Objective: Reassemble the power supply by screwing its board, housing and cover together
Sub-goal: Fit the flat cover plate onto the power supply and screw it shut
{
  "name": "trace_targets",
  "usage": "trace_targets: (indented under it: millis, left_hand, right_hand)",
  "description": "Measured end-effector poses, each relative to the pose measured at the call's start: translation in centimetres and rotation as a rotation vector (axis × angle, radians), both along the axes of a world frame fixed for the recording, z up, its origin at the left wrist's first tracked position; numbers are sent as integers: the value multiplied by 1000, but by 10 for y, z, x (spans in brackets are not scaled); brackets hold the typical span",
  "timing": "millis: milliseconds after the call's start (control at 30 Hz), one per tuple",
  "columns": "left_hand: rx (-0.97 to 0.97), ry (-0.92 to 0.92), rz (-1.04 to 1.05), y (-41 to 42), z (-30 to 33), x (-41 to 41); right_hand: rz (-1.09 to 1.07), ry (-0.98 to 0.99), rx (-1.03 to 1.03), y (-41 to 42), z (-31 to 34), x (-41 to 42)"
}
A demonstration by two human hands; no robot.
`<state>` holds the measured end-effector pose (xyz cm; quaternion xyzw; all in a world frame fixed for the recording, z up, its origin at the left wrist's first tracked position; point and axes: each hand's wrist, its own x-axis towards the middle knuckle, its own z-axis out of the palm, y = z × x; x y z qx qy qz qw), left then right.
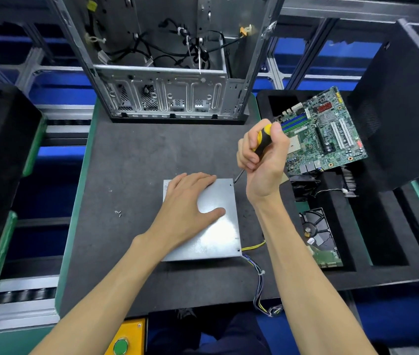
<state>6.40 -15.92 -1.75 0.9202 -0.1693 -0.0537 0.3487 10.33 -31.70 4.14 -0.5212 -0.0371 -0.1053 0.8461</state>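
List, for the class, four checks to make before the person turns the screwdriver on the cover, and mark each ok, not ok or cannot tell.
1. Left hand presses flat on the cover: ok.
2. Right hand grips the screwdriver: ok.
3. Tip sits at the far right corner hole: ok.
4. Screw seated in that hole: cannot tell.
5. Spare screws lie on the mat: ok.
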Motion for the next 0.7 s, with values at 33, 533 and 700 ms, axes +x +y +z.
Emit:
trace_targets:
  millis: [33,533,700]
  left_hand:
    - [-1,0,2,0,0,0]
    - [-11,-28,11,1,-3,1]
    - [-21,-29,7,0,-3,1]
  right_hand:
    - [-1,-2,1,0,-1,0]
    - [0,13,-56,6,-5,2]
    - [-44,5,-226,10,0,-2]
